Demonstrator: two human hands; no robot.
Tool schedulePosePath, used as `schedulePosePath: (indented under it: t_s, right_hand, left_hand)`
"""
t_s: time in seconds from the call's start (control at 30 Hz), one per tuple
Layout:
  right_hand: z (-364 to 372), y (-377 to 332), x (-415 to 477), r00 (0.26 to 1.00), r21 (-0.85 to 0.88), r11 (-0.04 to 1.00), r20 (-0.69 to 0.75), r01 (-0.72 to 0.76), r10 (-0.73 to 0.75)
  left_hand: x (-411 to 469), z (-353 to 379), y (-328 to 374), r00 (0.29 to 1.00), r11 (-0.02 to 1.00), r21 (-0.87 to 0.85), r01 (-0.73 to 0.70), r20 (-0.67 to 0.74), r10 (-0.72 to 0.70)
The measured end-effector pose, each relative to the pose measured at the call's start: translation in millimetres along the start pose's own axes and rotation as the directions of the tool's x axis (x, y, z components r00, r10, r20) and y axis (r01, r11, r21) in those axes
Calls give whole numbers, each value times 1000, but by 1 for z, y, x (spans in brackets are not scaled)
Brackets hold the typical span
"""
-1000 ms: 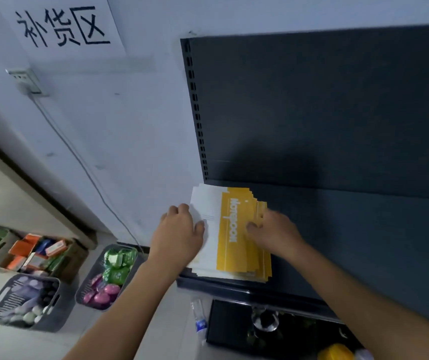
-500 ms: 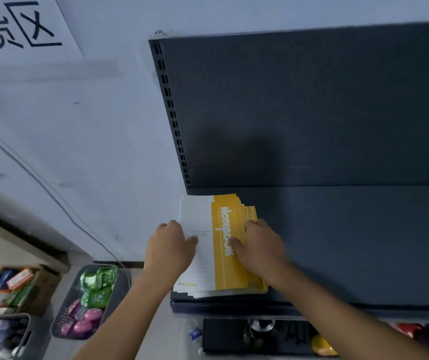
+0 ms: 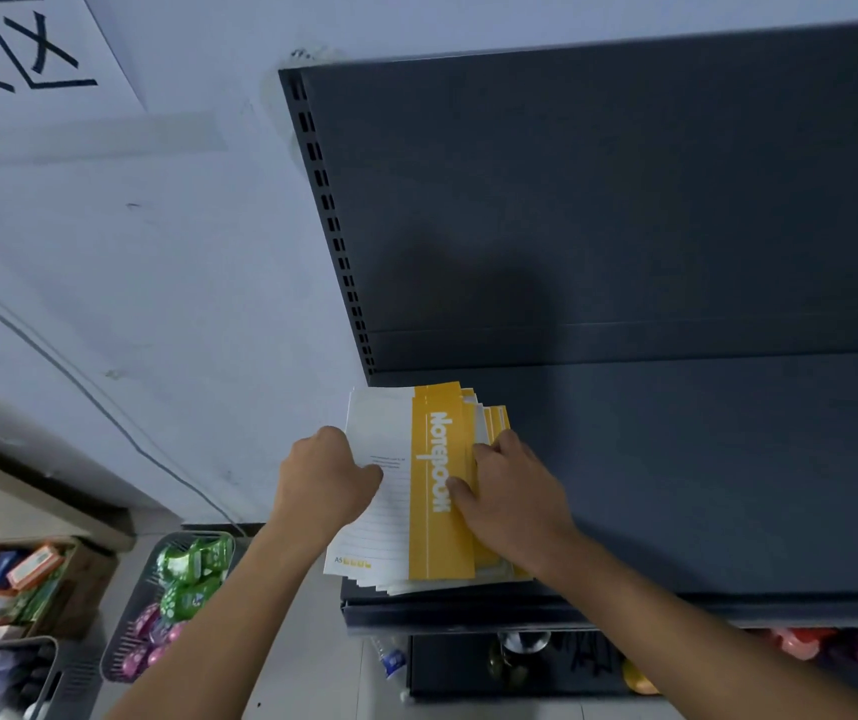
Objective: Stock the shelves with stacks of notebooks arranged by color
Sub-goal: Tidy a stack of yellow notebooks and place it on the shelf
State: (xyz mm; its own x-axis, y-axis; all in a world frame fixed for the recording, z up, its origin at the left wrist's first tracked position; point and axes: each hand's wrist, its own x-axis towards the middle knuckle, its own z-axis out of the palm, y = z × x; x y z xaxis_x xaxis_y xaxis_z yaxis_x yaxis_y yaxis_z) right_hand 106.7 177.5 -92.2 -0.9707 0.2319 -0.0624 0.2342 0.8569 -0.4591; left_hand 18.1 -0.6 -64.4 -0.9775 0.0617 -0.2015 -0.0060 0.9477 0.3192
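Two hands, left hand [image 3: 325, 483] and right hand [image 3: 512, 493], flanking notebook stack [image 3: 434, 491].

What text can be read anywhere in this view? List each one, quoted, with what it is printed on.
"Notebook": white letters running along the yellow band of the top notebook.
"A5": bottom left corner of that cover, beside small yellow squares.
"区": black character on the white wall sign; the character to its left is cut off.
Small print on the white part of the cover: too small to read.
Packages in the floor baskets: unreadable.

Pale wall [image 3: 167, 262], perhaps tiled floor [image 3: 322, 667]
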Motion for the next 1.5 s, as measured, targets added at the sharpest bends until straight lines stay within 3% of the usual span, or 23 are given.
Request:
schedulePosePath:
  t_s: [0.4, 0.63, 1.1, 1.37, 1.5]
  right_hand:
    - [-3, 3, -2, 995, 94, 995, 102, -30, 20]
    - [-2, 5, 1, 986, 186, 976, 144, -112, 85]
    - [-6, 16, 13, 942, 432, 846, 257, -312, 216]
    - [-17, 24, 14, 936, 560, 753, 259, -346, 237]
    - [-29, 33, 9, 951, 551, 776, 159, -308, 265]
  left_hand:
    - [-7, -12, 3, 998, 997, -66, 27, -52, -31]
    - [-16, -5, 6, 999, 953, -299, -49, -34, 41]
    - [-16, 1, 11, 984, 897, -439, -57, 128, 126]
    - [-15, 7, 26, 973, 800, -583, -137, 72, 220]
    - [-13, 13, 40, 945, 879, -406, -251, 92, 313]
